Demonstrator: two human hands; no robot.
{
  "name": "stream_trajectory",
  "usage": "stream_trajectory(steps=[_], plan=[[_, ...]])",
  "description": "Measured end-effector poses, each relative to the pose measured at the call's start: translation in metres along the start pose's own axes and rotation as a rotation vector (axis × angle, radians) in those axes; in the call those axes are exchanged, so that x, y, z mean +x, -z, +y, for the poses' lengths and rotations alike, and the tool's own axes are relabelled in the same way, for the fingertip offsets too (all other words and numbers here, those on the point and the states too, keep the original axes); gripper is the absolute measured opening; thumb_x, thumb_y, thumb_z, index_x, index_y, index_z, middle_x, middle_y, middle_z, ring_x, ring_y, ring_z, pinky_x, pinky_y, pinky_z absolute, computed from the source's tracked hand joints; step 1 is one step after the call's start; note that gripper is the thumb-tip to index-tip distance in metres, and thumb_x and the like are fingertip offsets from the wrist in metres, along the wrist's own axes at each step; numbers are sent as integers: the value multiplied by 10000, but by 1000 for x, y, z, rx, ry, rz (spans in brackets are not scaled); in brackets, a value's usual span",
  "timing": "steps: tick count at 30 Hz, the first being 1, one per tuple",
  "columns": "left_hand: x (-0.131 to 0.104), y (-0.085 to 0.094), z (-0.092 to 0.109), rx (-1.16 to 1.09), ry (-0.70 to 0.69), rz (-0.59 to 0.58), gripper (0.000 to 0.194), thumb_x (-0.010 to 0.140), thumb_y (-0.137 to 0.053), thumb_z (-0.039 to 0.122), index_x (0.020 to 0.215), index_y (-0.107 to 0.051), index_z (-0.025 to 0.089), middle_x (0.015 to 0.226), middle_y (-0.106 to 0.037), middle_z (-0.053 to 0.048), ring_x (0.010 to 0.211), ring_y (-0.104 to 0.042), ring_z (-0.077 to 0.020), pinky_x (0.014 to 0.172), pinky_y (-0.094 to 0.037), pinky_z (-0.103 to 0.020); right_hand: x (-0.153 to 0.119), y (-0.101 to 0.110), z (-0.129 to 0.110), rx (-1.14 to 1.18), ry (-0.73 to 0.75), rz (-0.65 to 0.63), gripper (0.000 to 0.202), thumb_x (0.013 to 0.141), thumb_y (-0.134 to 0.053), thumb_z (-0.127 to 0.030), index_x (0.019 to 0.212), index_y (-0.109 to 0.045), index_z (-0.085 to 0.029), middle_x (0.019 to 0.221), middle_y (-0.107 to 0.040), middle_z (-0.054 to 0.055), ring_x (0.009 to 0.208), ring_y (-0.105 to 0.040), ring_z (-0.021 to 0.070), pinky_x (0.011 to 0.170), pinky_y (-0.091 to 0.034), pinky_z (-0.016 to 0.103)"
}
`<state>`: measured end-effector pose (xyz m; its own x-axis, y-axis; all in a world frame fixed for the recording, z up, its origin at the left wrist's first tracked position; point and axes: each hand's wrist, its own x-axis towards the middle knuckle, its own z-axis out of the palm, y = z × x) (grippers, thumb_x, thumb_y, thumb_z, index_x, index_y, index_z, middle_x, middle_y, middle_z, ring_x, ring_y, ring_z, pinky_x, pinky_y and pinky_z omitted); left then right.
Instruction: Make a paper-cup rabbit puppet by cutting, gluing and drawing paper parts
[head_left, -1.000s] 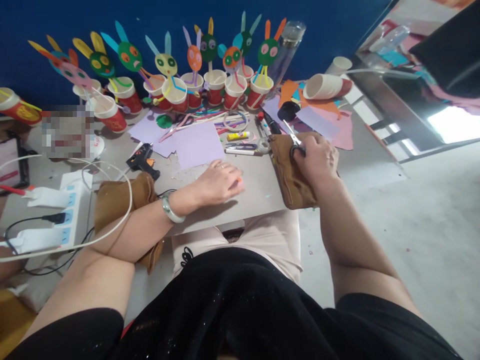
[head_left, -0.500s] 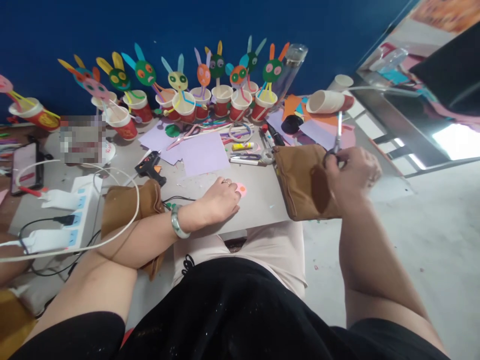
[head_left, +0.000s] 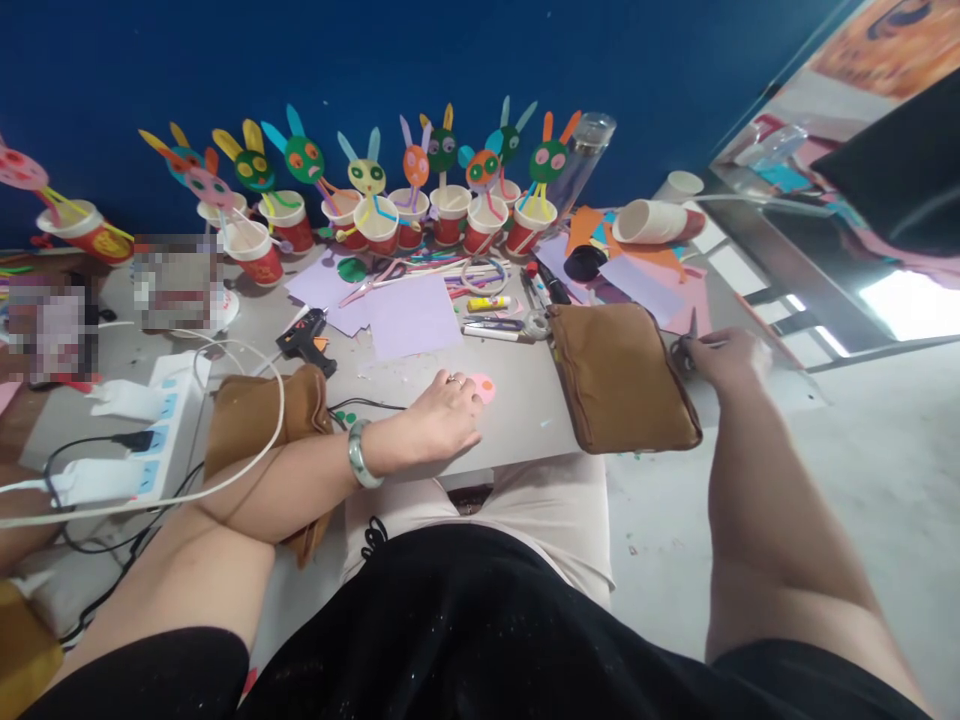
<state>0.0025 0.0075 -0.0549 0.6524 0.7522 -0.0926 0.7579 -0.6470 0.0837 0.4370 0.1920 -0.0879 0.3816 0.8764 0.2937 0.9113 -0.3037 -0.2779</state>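
Observation:
My left hand [head_left: 446, 415], a bracelet on its wrist, lies on the table's near edge with fingers curled over a pink paper oval [head_left: 486, 388] that bears an orange dot; part of the oval is hidden under the fingers. On the far right, my right hand [head_left: 731, 360] grips a pair of scissors [head_left: 684, 350], low over the tabletop with the blades pointing away. Between my hands, closer to the right one, lies a brown zipped pouch [head_left: 626, 380]. A lilac paper sheet [head_left: 416, 315] is beyond my left hand.
Several paper cups [head_left: 375, 225] with paper rabbit heads line the blue wall. A glue gun [head_left: 307, 340], another brown bag [head_left: 266, 415] and a power strip [head_left: 169, 420] with looping cables are on the left. Pens, a glue stick [head_left: 487, 303] and tape [head_left: 536, 323] lie mid-table.
My right hand has carried the scissors from over the brown pouch to the right and down beside it. My left hand stays by the pink oval.

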Motion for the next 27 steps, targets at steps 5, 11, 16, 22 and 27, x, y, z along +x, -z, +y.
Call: stream_trajectory(steps=[5, 11, 16, 22, 27], plan=[[0, 0, 1, 5, 8, 4, 339, 978, -575, 385, 1102, -683, 88, 1153, -688, -191, 1123, -604, -324, 924, -412, -425, -13, 9, -13, -38, -224, -141, 397, 739, -779, -251, 556, -430, -305, 546, -321, -58, 632, -308, 189, 780, -378, 427], [-1, 3, 3, 39, 21, -3, 355, 989, -571, 387, 1122, -668, 73, 1164, -674, -195, 1128, -590, -329, 934, -401, -426, -36, 29, -53, 46, -95, 100, 204, 760, -649, -186, 671, -486, -268, 672, -526, 12, 751, -515, 240, 862, -420, 439], [-4, 8, 4, 76, 16, -2, 347, 991, -584, 372, 1135, -654, 63, 1190, -656, -213, 1117, -581, -339, 933, -390, -430, -60, 35, -95, 224, 294, 0, 42, 782, -622, -252, 765, -589, -233, 813, -675, 61, 753, -582, 211, 817, -475, 359], [-4, 10, 3, 32, 18, -24, 329, 976, -610, 359, 1121, -645, 66, 1214, -634, -219, 1127, -572, -336, 936, -377, -428, -63, 30, -147, 142, 490, -213, 83, 820, -656, -280, 817, -664, -197, 913, -732, 129, 831, -593, 237, 831, -454, 373], [-3, 13, 5, 17, 29, -46, 348, 984, -599, 355, 1143, -646, 49, 1196, -636, -225, 1141, -573, -342, 950, -383, -429, -31, -1, -173, 67, 427, -293, 129, 813, -661, -286, 858, -734, -189, 945, -756, 129, 871, -648, 280, 815, -489, 399]])
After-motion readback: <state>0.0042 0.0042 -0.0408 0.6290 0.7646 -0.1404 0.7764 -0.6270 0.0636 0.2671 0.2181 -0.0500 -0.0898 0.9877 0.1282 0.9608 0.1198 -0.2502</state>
